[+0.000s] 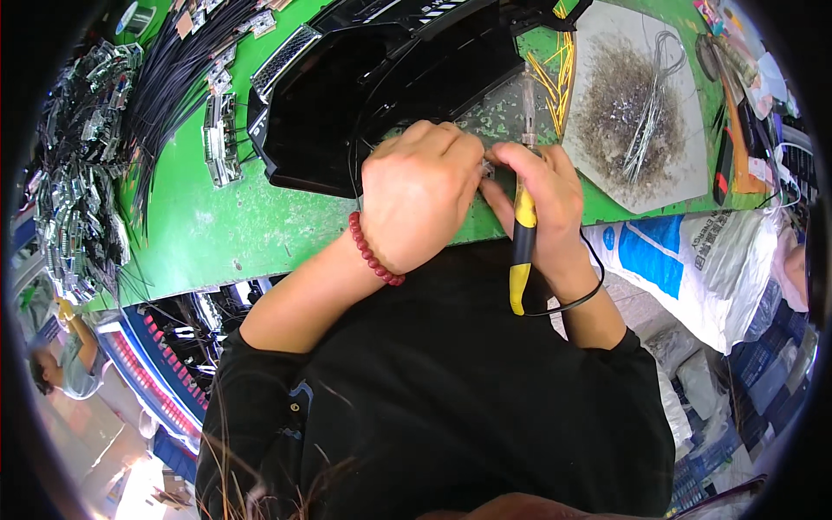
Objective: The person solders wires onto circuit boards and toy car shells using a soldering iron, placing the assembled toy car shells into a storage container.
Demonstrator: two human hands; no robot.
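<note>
My right hand (555, 195) is closed round the yellow and black handle of a soldering iron (524, 234), whose clear-looking shaft points away over the bench. The iron's black cord curves from the handle's lower end past my right wrist. Close beside it, my left hand (420, 195) is closed, back upward, wearing a dark red bead bracelet (368, 251). Between the fingertips of both hands shows a small metallic bit, mostly hidden. A thin black wire (354, 160) runs up by my left hand. Just beyond lies a large glossy black plastic housing (321, 113).
On the green bench (225, 230), small circuit parts (82, 173) and black wires (186, 65) pile up at left. Yellow wires (563, 82) lie beside a stained board (598, 165) bearing coiled solder wire (650, 113). A white sack (702, 269) hangs at right. Another person (74, 373) is at far left.
</note>
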